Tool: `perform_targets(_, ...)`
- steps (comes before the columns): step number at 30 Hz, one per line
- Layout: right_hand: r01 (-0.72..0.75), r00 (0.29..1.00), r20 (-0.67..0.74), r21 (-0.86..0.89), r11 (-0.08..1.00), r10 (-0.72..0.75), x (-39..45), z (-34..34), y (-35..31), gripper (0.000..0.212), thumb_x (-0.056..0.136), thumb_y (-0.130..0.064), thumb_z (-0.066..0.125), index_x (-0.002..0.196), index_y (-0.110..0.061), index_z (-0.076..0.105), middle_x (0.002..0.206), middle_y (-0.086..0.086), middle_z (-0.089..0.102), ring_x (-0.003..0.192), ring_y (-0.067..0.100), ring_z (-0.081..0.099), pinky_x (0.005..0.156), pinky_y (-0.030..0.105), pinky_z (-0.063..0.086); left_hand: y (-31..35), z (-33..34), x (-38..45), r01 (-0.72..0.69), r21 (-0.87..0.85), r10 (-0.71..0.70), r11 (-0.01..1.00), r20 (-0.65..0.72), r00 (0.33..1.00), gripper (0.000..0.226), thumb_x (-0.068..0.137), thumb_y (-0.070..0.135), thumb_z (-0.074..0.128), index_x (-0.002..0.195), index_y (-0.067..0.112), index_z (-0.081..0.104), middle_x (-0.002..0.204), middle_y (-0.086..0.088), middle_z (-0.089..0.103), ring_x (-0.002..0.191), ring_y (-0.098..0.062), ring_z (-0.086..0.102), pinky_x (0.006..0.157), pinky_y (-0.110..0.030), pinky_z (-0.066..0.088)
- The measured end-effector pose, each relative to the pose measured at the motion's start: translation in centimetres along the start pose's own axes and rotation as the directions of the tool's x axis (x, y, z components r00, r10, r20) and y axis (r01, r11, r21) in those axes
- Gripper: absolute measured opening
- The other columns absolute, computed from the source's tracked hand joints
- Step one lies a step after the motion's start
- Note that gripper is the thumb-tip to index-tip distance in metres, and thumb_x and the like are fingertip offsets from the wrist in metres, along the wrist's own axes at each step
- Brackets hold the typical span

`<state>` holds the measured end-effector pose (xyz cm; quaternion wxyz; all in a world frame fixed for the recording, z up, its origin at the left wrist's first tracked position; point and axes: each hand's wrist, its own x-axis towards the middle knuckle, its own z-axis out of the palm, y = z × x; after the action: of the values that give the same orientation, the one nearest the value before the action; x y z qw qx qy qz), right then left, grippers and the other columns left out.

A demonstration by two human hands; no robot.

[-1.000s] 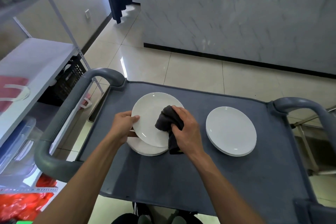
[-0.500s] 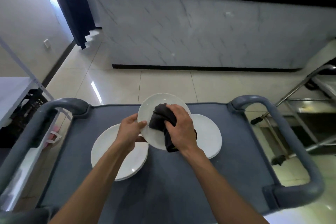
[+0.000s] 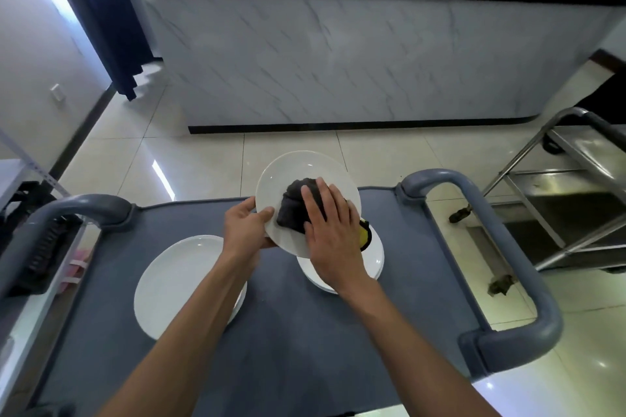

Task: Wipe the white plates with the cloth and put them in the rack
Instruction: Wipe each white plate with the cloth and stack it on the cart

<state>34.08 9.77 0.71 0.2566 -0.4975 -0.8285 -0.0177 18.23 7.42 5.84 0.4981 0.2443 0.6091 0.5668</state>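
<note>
My left hand (image 3: pixel 245 228) grips the left rim of a white plate (image 3: pixel 288 176), thumb on its face, holding it tilted above the grey cart top (image 3: pixel 298 332). My right hand (image 3: pixel 330 230) presses a dark cloth (image 3: pixel 293 205) flat against the plate's face with straight fingers; a yellow bit of the cloth shows under the palm. A stack of white plates (image 3: pixel 176 284) lies on the cart at the left. Another white plate stack (image 3: pixel 372 261) lies at the right, partly hidden under my right hand and the held plate. No rack is in view.
The cart has grey handles at the left (image 3: pixel 67 210) and right (image 3: pixel 481 213). A steel trolley (image 3: pixel 576 179) stands to the right. A marble-fronted counter (image 3: pixel 338 61) runs across ahead, and a black crate (image 3: pixel 37 247) sits low at the left.
The view has swung right and up. The held plate rose and moved right over the right stack. My right hand went from gripping the cloth to pressing it flat.
</note>
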Motion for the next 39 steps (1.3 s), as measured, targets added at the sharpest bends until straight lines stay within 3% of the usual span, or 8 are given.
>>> perform_targets(3, 0.116, 0.992, -0.059, 0.045, 0.992, -0.113, -0.3, -0.3, 0.9, 0.058, 0.094, -0.014, 0.057, 0.151, -0.019, 0.044, 0.163, 0.008, 0.029, 0.149, 0.032, 0.030, 0.114, 0.051, 0.034, 0.3, 0.8, -0.3, -0.019, 0.000, 0.019, 1.000, 0.002, 1.000, 0.025, 0.097, -0.001, 0.054, 0.104, 0.013, 0.073, 0.084, -0.007, 0.077, 0.071, -0.023, 0.073, 0.055, -0.036, 0.058)
perform_targets(6, 0.169, 0.984, -0.052, 0.029, 0.985, -0.168, -0.3, -0.6, 1.9, 0.058, 0.093, -0.011, 0.055, 0.149, -0.017, 0.045, 0.162, 0.008, 0.031, 0.145, 0.033, 0.034, 0.110, 0.050, 0.037, 0.3, 1.4, -0.6, -0.035, 0.009, 0.035, 0.999, 0.004, 0.999, 0.023, 0.098, 0.002, 0.055, 0.107, 0.013, 0.073, 0.089, -0.009, 0.077, 0.076, -0.025, 0.074, 0.056, -0.036, 0.059)
perform_targets(14, 0.132, 0.984, -0.129, 0.043, 0.990, -0.125, 2.0, -1.7, 2.7, 0.052, 0.098, -0.015, 0.046, 0.150, -0.015, 0.045, 0.159, 0.010, 0.037, 0.135, 0.031, 0.042, 0.110, 0.045, 0.038, 0.8, 2.6, -1.5, -0.122, 0.064, 0.117, 0.991, 0.075, 0.990, 0.020, 0.100, 0.008, 0.054, 0.104, 0.012, 0.074, 0.089, -0.010, 0.077, 0.075, -0.024, 0.074, 0.059, -0.039, 0.060)
perform_targets(19, 0.056, 0.990, -0.137, 0.081, 0.995, -0.045, 5.0, -2.5, 3.0, 0.048, 0.101, -0.019, 0.043, 0.148, -0.016, 0.047, 0.155, 0.009, 0.041, 0.132, 0.031, 0.044, 0.106, 0.049, 0.043, 0.8, 2.9, -2.1, -0.113, 0.079, 0.103, 0.990, 0.118, 0.988, 0.023, 0.099, 0.004, 0.055, 0.106, 0.015, 0.074, 0.093, -0.010, 0.077, 0.080, -0.028, 0.073, 0.060, -0.041, 0.060)
perform_targets(24, 0.028, 0.992, -0.127, 0.150, 0.988, -0.009, 6.2, -3.0, 2.8, 0.048, 0.101, -0.021, 0.036, 0.149, -0.017, 0.046, 0.155, 0.008, 0.041, 0.131, 0.032, 0.043, 0.105, 0.052, 0.044, 0.8, 3.1, -2.3, -0.112, 0.076, 0.104, 0.991, 0.108, 0.989, 0.026, 0.096, -0.002, 0.057, 0.110, 0.013, 0.073, 0.094, -0.011, 0.077, 0.080, -0.030, 0.073, 0.059, -0.041, 0.060)
perform_targets(28, 0.093, 0.990, -0.124, 0.223, 0.970, -0.067, 5.8, -3.0, 1.5, 0.050, 0.101, -0.023, 0.034, 0.148, -0.015, 0.048, 0.155, 0.009, 0.042, 0.129, 0.034, 0.047, 0.103, 0.052, 0.046, 1.4, 3.3, -2.7, -0.148, 0.097, 0.136, 0.984, 0.124, 0.983, 0.028, 0.097, -0.004, 0.054, 0.105, 0.016, 0.072, 0.090, -0.004, 0.078, 0.078, -0.024, 0.075, 0.057, -0.035, 0.059)
perform_targets(31, 0.138, 0.985, -0.129, 0.207, 0.968, -0.113, 5.6, -2.6, 0.4, 0.050, 0.098, -0.021, 0.036, 0.147, -0.014, 0.050, 0.153, 0.011, 0.045, 0.125, 0.034, 0.050, 0.100, 0.050, 0.049, 1.3, 3.5, -2.8, -0.150, 0.112, 0.138, 0.982, 0.104, 0.985, 0.030, 0.097, -0.005, 0.053, 0.100, 0.017, 0.071, 0.087, 0.000, 0.077, 0.077, -0.022, 0.074, 0.056, -0.033, 0.059)
perform_targets(39, 0.065, 0.982, -0.185, 0.177, 0.982, -0.031, 8.4, -2.5, 1.4, 0.046, 0.103, -0.021, 0.041, 0.148, -0.018, 0.049, 0.154, 0.008, 0.044, 0.127, 0.033, 0.048, 0.098, 0.049, 0.049, 0.7, 2.8, -2.6, -0.112, 0.021, 0.111, 0.994, 0.045, 0.993, 0.027, 0.095, -0.003, 0.059, 0.108, 0.018, 0.072, 0.094, -0.002, 0.078, 0.079, -0.023, 0.074, 0.058, -0.036, 0.059)
